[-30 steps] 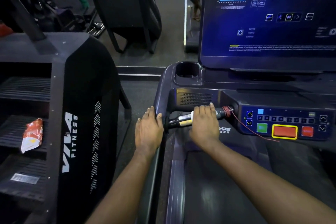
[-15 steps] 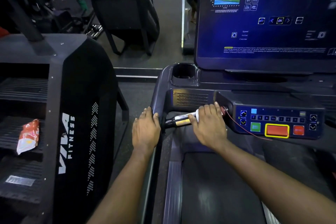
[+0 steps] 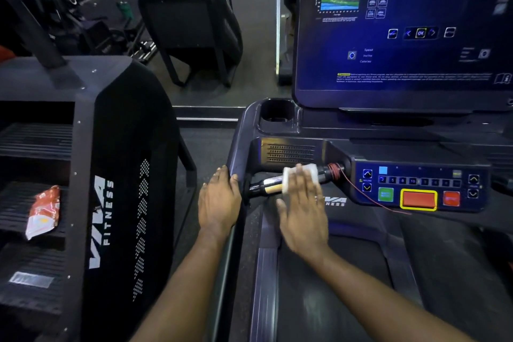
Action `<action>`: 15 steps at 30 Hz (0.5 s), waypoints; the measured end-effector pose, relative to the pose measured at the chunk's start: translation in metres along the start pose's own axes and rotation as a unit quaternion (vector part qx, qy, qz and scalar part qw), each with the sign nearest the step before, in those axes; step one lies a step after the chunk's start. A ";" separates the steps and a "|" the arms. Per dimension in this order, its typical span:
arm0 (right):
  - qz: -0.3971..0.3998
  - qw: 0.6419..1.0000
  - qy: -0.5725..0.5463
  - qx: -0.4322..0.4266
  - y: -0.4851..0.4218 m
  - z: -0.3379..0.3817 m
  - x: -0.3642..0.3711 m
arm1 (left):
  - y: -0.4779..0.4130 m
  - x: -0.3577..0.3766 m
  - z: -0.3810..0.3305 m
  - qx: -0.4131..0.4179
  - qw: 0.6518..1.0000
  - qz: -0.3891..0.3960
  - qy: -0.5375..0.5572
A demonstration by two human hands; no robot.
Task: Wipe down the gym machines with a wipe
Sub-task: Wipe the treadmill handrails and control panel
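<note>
On the handlebar, right hand presses wipe; shelf holds packet.

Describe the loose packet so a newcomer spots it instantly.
Find the black Viva Fitness machine on the left. The packet lies on its middle ribbed step. It is crumpled, orange-red and white; its neighbour, a flat grey label, sits one step lower.

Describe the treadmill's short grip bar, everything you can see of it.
The grip bar is a short round bar lying nearly level between the treadmill's left side frame and the button console. Its ends look like black rubber; the middle carries a shiny metal-looking plate. A thin red cord is wound round its right end. A white wipe lies over it, pressed by the right hand, which is motion-blurred.
</note>
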State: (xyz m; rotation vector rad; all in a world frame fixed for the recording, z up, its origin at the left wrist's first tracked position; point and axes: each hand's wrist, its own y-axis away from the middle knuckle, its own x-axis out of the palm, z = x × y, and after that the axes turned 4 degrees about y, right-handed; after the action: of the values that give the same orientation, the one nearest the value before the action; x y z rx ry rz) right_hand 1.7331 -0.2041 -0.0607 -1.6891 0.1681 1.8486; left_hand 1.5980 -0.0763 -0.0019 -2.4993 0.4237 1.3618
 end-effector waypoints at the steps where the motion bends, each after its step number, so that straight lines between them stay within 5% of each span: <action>1: -0.016 0.999 -0.002 0.045 -0.002 -0.004 0.000 | 0.000 0.000 0.000 -0.001 1.000 0.000 0.001; 5: -0.048 0.980 -0.067 0.180 -0.020 -0.003 -0.004 | -0.001 -0.001 -0.001 -0.001 1.000 0.002 -0.007; 11: -0.046 0.975 -0.168 0.139 0.001 0.038 0.018 | 0.001 -0.002 -0.003 -0.001 1.000 0.009 -0.014; 13: -0.077 0.912 -0.330 0.230 -0.005 0.045 0.018 | 0.000 0.000 -0.001 0.003 1.000 0.007 -0.013; 15: -0.084 0.767 -0.532 0.348 -0.022 0.051 0.005 | -0.002 0.002 0.001 0.001 1.000 0.009 -0.012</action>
State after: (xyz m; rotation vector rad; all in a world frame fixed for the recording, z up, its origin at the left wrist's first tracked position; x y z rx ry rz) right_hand 1.7006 -0.1601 -0.0500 -0.0366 0.1736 1.9597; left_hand 1.5987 -0.0741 -0.0037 -2.4812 0.4435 1.3957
